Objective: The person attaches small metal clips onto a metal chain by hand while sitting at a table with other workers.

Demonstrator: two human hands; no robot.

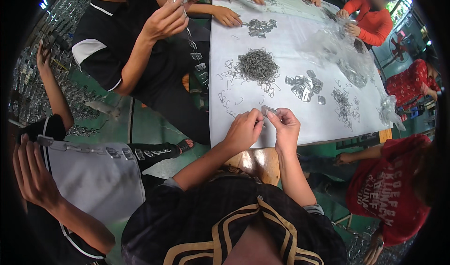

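Both my hands meet at the near edge of a white-covered table. In my right hand, thumb and fingers pinch a small flat grey metal plate with rounded corners. My left hand is closed right beside it, fingertips pressed together; what they hold, if anything, is too small to make out. Just beyond my hands lies a dense heap of bent wire hooks, with loose ones scattered around it. Right of that heap sits a loose pile of flat metal plates.
More wire pieces lie at the table's right, near crumpled clear plastic bags. Another plate pile is farther back. At left, a co-worker's raised hand holds a hanging metal chain. Other people stand or sit around the table.
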